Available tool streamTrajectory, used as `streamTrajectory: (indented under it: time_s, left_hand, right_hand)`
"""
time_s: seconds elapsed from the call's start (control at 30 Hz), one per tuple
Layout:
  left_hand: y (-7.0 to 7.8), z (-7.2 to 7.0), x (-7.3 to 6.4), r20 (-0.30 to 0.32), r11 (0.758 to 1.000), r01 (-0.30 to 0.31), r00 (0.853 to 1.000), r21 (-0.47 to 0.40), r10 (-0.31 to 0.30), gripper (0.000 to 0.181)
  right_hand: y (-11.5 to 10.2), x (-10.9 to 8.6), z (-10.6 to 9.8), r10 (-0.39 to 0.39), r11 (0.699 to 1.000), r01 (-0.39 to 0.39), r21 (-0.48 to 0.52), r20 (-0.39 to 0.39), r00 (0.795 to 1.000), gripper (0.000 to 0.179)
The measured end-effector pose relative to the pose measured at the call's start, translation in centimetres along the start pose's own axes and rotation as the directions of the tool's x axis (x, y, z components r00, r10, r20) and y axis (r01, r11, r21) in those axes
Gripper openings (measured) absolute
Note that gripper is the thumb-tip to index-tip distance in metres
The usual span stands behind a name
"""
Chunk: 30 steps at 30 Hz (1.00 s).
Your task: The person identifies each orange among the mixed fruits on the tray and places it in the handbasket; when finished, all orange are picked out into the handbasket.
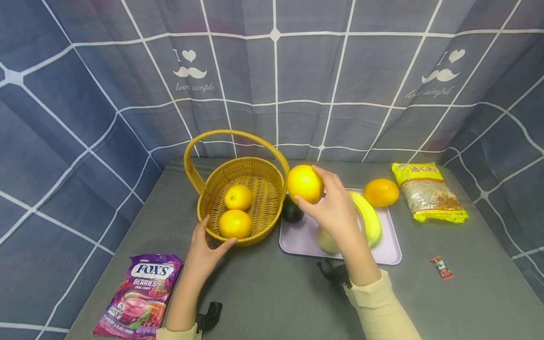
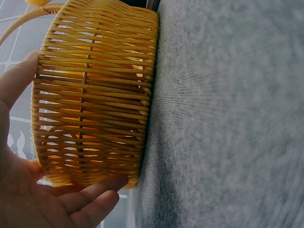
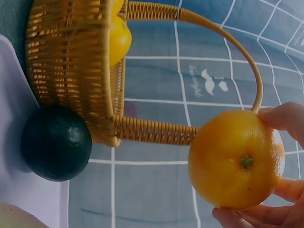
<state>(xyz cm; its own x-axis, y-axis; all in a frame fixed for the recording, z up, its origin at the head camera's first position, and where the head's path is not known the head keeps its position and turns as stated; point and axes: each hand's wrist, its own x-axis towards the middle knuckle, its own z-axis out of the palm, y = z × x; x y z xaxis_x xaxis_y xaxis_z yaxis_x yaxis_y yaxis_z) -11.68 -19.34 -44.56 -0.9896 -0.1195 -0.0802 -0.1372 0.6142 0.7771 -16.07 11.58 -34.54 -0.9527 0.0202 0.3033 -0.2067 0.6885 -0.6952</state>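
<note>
My right hand (image 1: 333,200) grips an orange (image 1: 304,183) between thumb and fingers, raised just right of the wicker basket's rim. In the right wrist view the held orange (image 3: 236,161) shows its green stem end. My left hand (image 1: 205,248) holds the basket (image 1: 267,200) at its front left, thumb on the rim; in the left wrist view the other fingers (image 2: 90,197) lie along its side. Two oranges, a rear one (image 1: 238,197) and a front one (image 1: 235,224), lie in the basket. The basket's handle (image 1: 238,133) stands up behind.
Right of the basket, a pale tray (image 1: 297,245) bears a dark round fruit (image 3: 56,143), bananas (image 1: 369,219) and a pale fruit (image 1: 326,241). Another orange (image 1: 381,192) sits at its back right. Nearby lie a yellow food bag (image 1: 430,192), a small red packet (image 1: 442,267) and a purple candy bag (image 1: 138,297).
</note>
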Motion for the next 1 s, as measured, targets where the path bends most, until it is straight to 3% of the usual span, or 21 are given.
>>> streamTrajectory:
  time_s: [0.17,0.47,0.73,1.0]
  left_hand:
    - [-0.1,0.0,0.0,-0.001,1.0,-0.005,1.0,-0.001,0.005,0.107]
    - [-0.1,0.0,0.1,-0.001,1.0,-0.003,1.0,-0.002,0.003,0.107]
    - [-0.1,0.0,0.0,-0.001,1.0,0.006,1.0,-0.005,-0.006,0.108]
    - [0.0,0.0,0.0,-0.01,1.0,0.005,1.0,0.012,-0.005,0.107]
  right_hand:
    - [-0.1,-0.4,0.3,-0.017,0.999,0.016,0.037,0.002,1.0,0.075]
    - [-1.1,-1.3,1.0,-0.047,0.995,0.04,0.09,0.073,0.996,0.074]
    - [-1.0,-1.4,3.8,-0.139,0.984,0.13,0.124,0.065,0.988,0.072]
    - [-1.2,-0.9,6.7,-0.177,0.981,0.166,0.103,0.105,0.979,0.072]
